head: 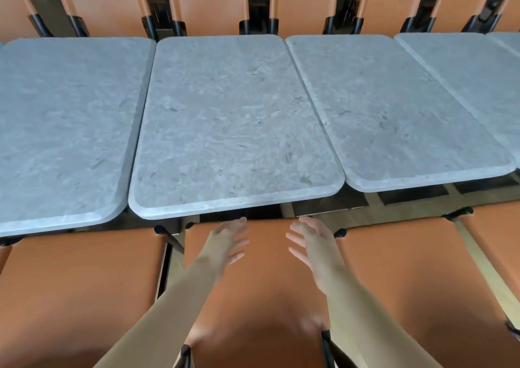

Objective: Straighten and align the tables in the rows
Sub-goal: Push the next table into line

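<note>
A row of grey stone-look tables runs across the view. The middle table [233, 120] is straight ahead, with the left table [64, 125] and the right table [394, 108] close against it; a further table [472, 66] follows at far right. The near edges step unevenly: the right table's front edge sits farther back than the middle one's. My left hand [228, 241] and my right hand [312, 244] hover open, fingers spread, just below the middle table's front edge, above an orange chair. Neither hand touches the table.
Orange chairs with black frames line the near side: one under my hands [253, 289], one to the left [78, 291], one to the right [416, 277]. Several more orange chairs [208, 7] stand along the tables' far side. Wooden floor [380, 213] shows under the right table.
</note>
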`<action>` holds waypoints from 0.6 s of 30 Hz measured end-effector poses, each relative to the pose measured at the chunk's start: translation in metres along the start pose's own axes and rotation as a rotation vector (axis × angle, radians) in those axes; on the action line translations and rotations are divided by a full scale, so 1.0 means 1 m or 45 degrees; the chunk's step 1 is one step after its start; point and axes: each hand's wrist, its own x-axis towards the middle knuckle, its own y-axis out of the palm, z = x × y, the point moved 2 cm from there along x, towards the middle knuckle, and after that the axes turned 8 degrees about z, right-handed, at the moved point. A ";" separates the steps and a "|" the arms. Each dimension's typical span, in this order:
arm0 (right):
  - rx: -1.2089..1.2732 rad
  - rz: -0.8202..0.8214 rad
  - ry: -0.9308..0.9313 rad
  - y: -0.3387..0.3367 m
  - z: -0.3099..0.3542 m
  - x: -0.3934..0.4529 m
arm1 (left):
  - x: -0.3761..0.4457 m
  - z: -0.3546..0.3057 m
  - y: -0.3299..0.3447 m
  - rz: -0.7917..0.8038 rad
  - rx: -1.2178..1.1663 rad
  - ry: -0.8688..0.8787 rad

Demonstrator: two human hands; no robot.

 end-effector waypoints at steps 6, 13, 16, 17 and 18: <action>0.463 0.098 0.217 0.009 -0.015 0.101 | 0.090 0.012 -0.020 -0.118 -0.683 -0.013; 1.103 0.122 0.185 0.004 -0.014 0.180 | 0.157 0.009 -0.044 -0.165 -1.216 0.310; 1.194 0.167 0.156 0.004 -0.017 0.195 | 0.170 0.012 -0.039 -0.140 -1.158 0.430; 1.207 0.201 0.148 0.005 -0.017 0.198 | 0.172 0.011 -0.037 -0.143 -1.131 0.455; 1.226 0.233 0.141 0.006 -0.019 0.200 | 0.172 0.009 -0.036 -0.156 -1.117 0.483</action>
